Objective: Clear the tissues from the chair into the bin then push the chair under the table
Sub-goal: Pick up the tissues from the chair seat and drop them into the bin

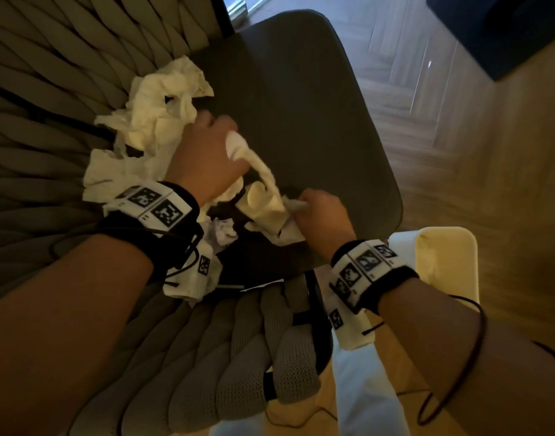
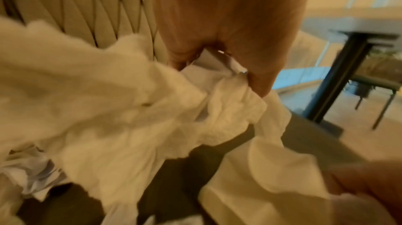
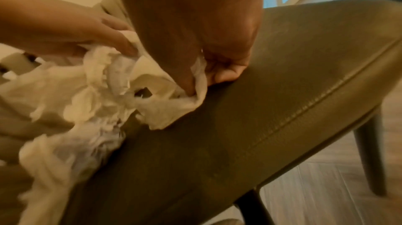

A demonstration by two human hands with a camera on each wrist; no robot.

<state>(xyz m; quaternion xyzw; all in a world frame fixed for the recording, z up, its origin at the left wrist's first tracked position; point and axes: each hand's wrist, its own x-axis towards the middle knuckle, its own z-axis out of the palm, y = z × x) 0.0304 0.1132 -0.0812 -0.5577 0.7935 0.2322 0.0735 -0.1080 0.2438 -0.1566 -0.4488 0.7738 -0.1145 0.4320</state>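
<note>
Left hand clenches tissues heaped at rear of chair seat; right hand pinches tissue end near seat's front edge. Tissue count unclear, crumpled together. Only left wrist view shows table; only head view shows one white bin beside chair.

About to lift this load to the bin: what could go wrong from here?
1. The crumpled white tissues are a loose, sprawling heap; the left hand and right hand grip only parts, so pieces could drop onto the wooden floor.
2. A stretched strand between the hands may tear.
3. Scraps near the woven chair back could get left on the dark seat.
</note>
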